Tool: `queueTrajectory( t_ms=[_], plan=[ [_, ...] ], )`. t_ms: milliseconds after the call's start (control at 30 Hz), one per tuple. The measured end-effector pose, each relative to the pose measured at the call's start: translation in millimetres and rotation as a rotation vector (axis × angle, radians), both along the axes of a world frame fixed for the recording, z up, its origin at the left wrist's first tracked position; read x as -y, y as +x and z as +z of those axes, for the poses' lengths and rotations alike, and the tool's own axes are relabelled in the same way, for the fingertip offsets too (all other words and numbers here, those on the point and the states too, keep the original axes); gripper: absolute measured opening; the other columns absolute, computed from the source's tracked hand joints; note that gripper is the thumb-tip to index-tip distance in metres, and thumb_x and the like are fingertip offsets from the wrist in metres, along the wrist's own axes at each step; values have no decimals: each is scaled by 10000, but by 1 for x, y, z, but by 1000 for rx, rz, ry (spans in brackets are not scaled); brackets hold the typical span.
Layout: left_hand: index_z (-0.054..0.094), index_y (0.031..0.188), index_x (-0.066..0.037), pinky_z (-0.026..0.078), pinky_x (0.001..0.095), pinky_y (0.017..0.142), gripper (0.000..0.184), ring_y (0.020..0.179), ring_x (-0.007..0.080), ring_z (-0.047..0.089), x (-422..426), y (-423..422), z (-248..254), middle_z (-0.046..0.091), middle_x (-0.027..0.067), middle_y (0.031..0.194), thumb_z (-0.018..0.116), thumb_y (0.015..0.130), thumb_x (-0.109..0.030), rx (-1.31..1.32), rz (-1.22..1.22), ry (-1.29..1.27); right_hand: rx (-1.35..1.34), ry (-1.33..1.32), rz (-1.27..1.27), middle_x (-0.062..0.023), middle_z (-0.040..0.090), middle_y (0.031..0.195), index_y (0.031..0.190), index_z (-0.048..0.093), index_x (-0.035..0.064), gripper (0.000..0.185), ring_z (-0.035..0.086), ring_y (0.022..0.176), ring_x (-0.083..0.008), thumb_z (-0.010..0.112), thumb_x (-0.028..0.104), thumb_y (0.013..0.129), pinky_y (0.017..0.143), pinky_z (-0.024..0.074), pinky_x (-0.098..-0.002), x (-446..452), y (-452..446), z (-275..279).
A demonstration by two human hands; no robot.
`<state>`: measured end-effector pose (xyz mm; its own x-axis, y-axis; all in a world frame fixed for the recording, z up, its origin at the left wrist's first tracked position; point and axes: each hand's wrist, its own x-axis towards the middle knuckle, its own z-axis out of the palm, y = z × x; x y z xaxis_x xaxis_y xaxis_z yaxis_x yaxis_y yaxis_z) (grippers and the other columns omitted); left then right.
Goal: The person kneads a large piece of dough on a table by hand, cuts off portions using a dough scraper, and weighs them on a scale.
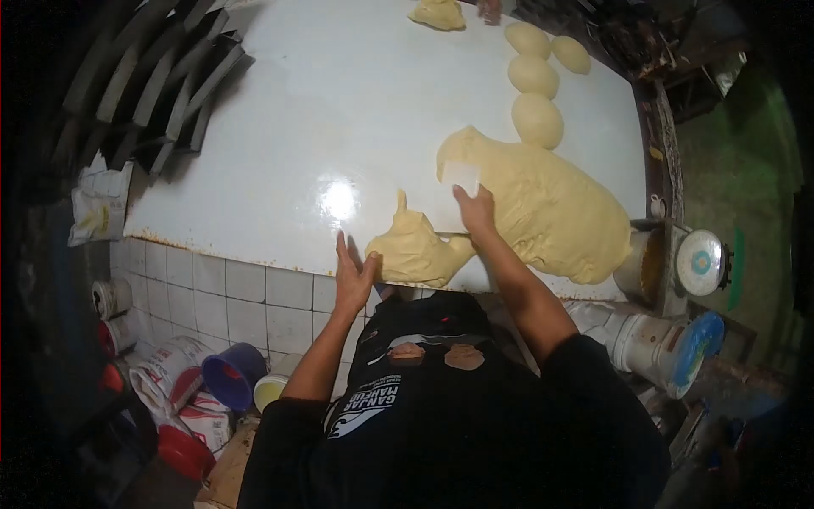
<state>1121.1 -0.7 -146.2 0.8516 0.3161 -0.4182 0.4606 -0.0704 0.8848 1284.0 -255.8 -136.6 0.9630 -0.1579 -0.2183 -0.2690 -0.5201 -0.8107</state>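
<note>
My left hand (354, 276) has its fingers apart and touches the left side of a smaller lump of yellow dough (413, 253) at the table's near edge. In my right hand (476, 212) is a white flat scraper (462, 176), its blade against the left side of a large dough mass (555, 208). The smaller lump's right end reaches toward my right wrist. Beyond the large mass, several smooth dough balls (538, 120) sit in a group, the nearest one close against it.
On the white table (254, 170), dark metal pans (161, 76) are stacked at the far left. At the far edge another person's hand (490, 10) is near a dough piece (437, 13). A metal pot (642, 263) stands right; buckets (234, 377) are below.
</note>
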Motion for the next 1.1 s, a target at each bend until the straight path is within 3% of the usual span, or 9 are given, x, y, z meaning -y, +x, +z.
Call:
queueTrajectory(
  t_ms=[67, 200, 400, 533, 733, 767, 900, 967, 1100],
  plan=[
    [482, 1478, -27, 355, 519, 1165, 728, 1393, 383, 476, 2, 25, 40, 453, 198, 1543, 704, 928, -449, 348, -551, 1060, -11, 95, -52, -270, 726, 1027, 1138, 713, -1, 370, 695, 1001, -441, 689, 289, 909, 879, 539, -468, 22, -37, 7],
    [562, 1436, -84, 259, 602, 1187, 720, 1478, 379, 348, 57, 64, 23, 455, 173, 1557, 707, 877, -514, 598, -882, 795, -22, -379, 151, -279, 713, 986, 1111, 698, -2, 392, 690, 967, -451, 678, 347, 933, 827, 542, -530, 13, -104, -44],
    [614, 1366, -129, 385, 494, 1130, 556, 1423, 370, 442, 16, 113, -18, 501, 184, 1514, 722, 897, -407, 454, -669, 787, 20, -195, 96, -302, 699, 983, 1117, 682, -29, 396, 683, 951, -463, 625, 340, 986, 797, 551, -480, -30, -32, -44],
    [610, 1376, -62, 371, 454, 1180, 497, 1417, 376, 459, -28, 127, -29, 517, 214, 1498, 665, 967, -339, 295, -583, 608, 154, 311, -155, -305, 704, 1007, 1192, 673, -16, 403, 678, 958, -490, 639, 321, 974, 825, 547, -482, -14, -43, -31],
    [181, 1634, -34, 342, 370, 1194, 741, 1490, 293, 383, -30, 88, -22, 393, 225, 1608, 571, 1051, -270, 176, -419, 101, -210, -153, 12, -339, 679, 1085, 1303, 588, -66, 443, 636, 1039, -520, 639, 220, 968, 870, 519, -534, -38, -124, -35],
    [188, 1637, -48, 337, 364, 1196, 721, 1491, 309, 381, -27, 81, -29, 375, 240, 1613, 546, 1064, -300, 207, -447, 166, 221, -32, -61, -338, 681, 1027, 1333, 565, -57, 456, 635, 975, -541, 630, 206, 966, 850, 506, -559, -60, -122, -41],
    [234, 1633, -77, 378, 401, 1184, 713, 1426, 332, 461, -19, 81, -17, 442, 208, 1567, 554, 1059, -353, -22, -335, -71, -69, -72, 178, -330, 682, 1014, 1296, 581, -72, 456, 666, 921, -483, 645, 233, 963, 824, 525, -504, -78, -93, -66],
    [323, 1593, -66, 447, 453, 1139, 701, 1361, 320, 530, -14, 97, -5, 506, 187, 1503, 579, 1045, -420, -110, -220, -644, -169, 2, 312, -304, 698, 1026, 1280, 593, -72, 442, 695, 913, -425, 646, 240, 972, 813, 534, -471, -50, -53, -38],
    [400, 1533, -40, 481, 517, 1113, 768, 1321, 353, 562, 49, 119, 63, 521, 201, 1482, 512, 1019, -599, -194, -165, -1229, -346, 1036, -98, -112, 722, 1086, 1248, 639, -2, 413, 709, 942, -216, 679, 310, 981, 818, 570, -383, 46, -58, 14]
  ],
)
